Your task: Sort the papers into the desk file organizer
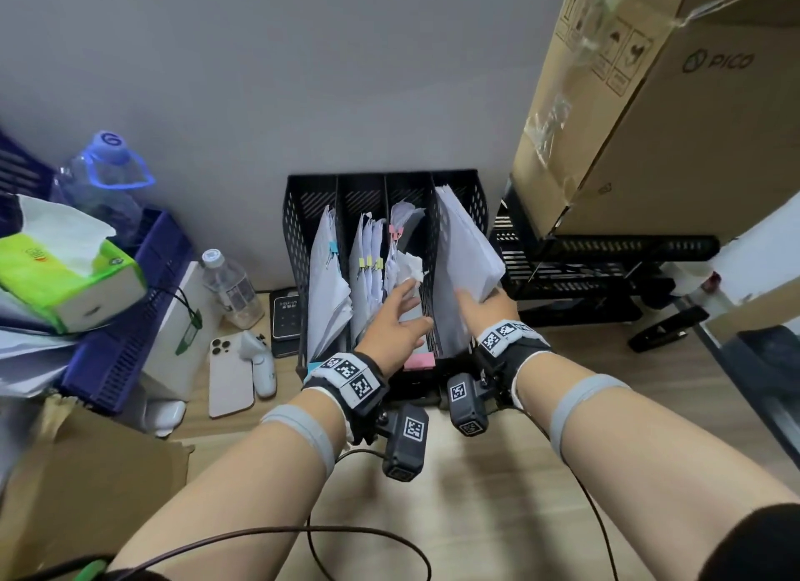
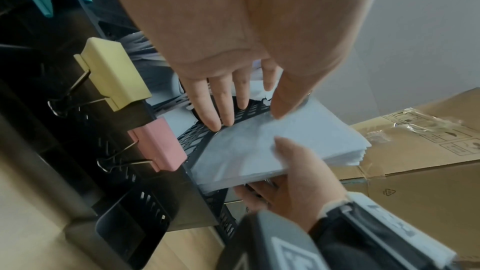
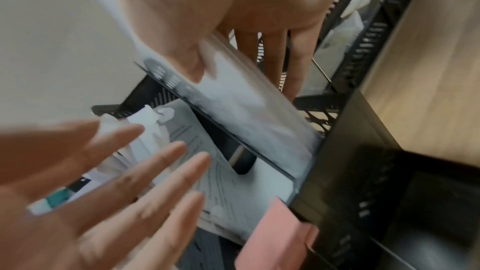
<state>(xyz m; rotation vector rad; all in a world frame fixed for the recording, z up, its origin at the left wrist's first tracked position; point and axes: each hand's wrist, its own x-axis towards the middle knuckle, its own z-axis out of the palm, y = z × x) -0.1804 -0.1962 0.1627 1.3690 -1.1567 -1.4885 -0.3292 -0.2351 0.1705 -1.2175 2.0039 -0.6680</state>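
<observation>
Your right hand (image 1: 485, 305) grips the stack (image 1: 465, 251) entering slot 4 of the organizer (image 1: 298, 217), centre frame — left hand (image 1: 400, 321) spread flat, empty — next, seat it.

Even, soft indoor light, moderately bright; no hard glare. Faint diffuse shadows under the forearms on the wooden surface (image 1: 476, 515). Head view mostly sharp at centre; strong wide-angle bending at the edges, where the cardboard box (image 1: 658, 117) leans inward and the left margin smears. Left wrist view: palm of the left hand (image 2: 249, 28) close and soft. Right wrist view dimmer and heavily motion-blurred, the left hand's fingers (image 3: 145, 171) smeared.
</observation>
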